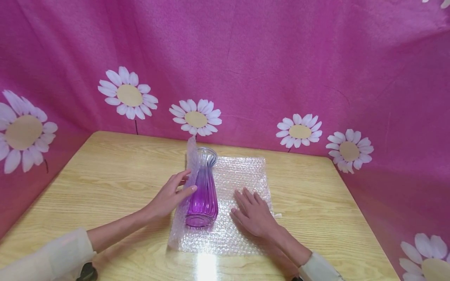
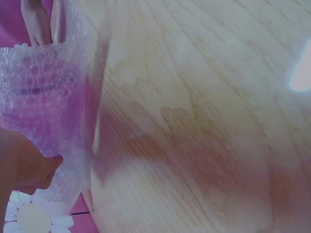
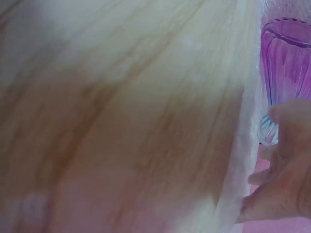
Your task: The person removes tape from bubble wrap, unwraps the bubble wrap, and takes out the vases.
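A ribbed glass vase (image 1: 204,195), purple at the base and fading to a clear flared mouth, lies on a sheet of bubble wrap (image 1: 242,171). My left hand (image 1: 170,197) pinches the sheet's left part, which is raised along the vase's side, with the thumb in front and the fingers behind. In the left wrist view, the raised bubble wrap (image 2: 41,97) covers the vase, whose purple shows through. My right hand (image 1: 254,214) rests on the flat right part of the sheet with its fingers spread. The vase (image 3: 286,68) is uncovered in the right wrist view.
The light wooden table (image 1: 105,175) extends around the sheet, with a bright reflection near its front. Pink cloth (image 1: 246,78) with large white daisies hangs behind it and along both sides. A small white tab (image 1: 278,215) shows at the sheet's right edge.
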A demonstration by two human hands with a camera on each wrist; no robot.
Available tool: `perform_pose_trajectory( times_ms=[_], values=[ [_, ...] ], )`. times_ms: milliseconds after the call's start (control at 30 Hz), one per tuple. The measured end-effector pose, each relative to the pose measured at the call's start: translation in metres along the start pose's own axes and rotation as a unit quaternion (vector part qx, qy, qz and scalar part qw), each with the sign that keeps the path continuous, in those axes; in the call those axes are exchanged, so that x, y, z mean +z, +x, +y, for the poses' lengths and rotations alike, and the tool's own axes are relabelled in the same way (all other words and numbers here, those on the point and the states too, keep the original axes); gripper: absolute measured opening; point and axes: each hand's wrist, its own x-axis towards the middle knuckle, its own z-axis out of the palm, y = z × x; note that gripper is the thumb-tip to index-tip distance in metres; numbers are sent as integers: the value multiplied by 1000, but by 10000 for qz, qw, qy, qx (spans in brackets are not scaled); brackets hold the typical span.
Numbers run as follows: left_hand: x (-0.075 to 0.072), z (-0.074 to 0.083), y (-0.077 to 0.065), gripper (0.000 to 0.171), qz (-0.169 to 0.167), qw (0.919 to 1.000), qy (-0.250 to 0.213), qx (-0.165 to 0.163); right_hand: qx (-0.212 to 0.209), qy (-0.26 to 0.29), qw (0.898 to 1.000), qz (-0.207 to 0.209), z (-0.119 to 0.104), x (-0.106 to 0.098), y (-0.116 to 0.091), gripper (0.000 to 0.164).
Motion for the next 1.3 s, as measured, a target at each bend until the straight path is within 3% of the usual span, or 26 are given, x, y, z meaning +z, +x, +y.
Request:
perform_pose_trajectory(
  times_ms=[233, 500, 800, 1300],
  values=[
    [3, 5, 0, 71, 76, 9995, -197, -246, 22, 41, 10000, -61, 3, 2, -5, 63],
    [4, 8, -1, 67, 105, 9954, -797, -528, 50, -237, 9997, 67, 4, 9, -6, 63],
    [4, 5, -2, 66, 243, 9913, -1031, -786, -73, -202, 9994, 281, 4, 12, -7, 61],
    [0, 5, -2, 63, 439, 9817, -1621, -897, 78, -365, 9993, 54, 4, 11, -7, 62]
  ],
)
